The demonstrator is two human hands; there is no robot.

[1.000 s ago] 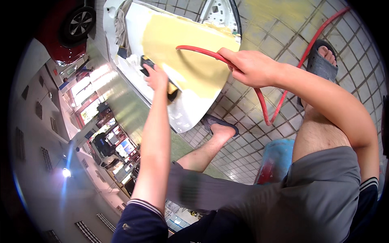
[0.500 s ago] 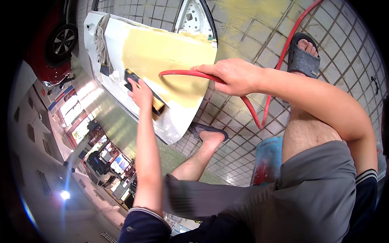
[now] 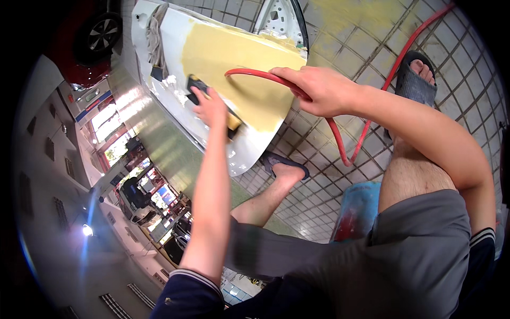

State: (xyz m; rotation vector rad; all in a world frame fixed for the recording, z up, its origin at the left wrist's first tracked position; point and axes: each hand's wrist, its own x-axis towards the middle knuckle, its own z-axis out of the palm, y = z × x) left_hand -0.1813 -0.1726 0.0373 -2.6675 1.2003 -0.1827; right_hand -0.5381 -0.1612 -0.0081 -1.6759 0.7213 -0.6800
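A white car door panel (image 3: 254, 151) with a broad patch of yellow filler (image 3: 228, 48) lies before me. My left hand (image 3: 213, 110) is closed around a long black-and-yellow sanding block (image 3: 234, 125), which rests on the panel along the filler's lower left edge. Some fingers blur slightly. To the right, my right hand (image 3: 326, 91) grips a red hose (image 3: 257, 74) near its end. That end curves down toward the yellow filler, left of the hand. I cannot make out whether water runs from it.
A grey cloth (image 3: 155, 37) hangs over the panel's left end. Beneath my right leg stands a blue bucket (image 3: 357, 204). The hose loops across the tiled floor (image 3: 305, 204) past my sandalled foot (image 3: 417, 80). A red car (image 3: 90, 77) is at far left.
The whole view has shifted, so the door appears farther right and higher. Against the panel, the sanding block in my left hand has slid slightly right. My right hand keeps its hold on the hose.
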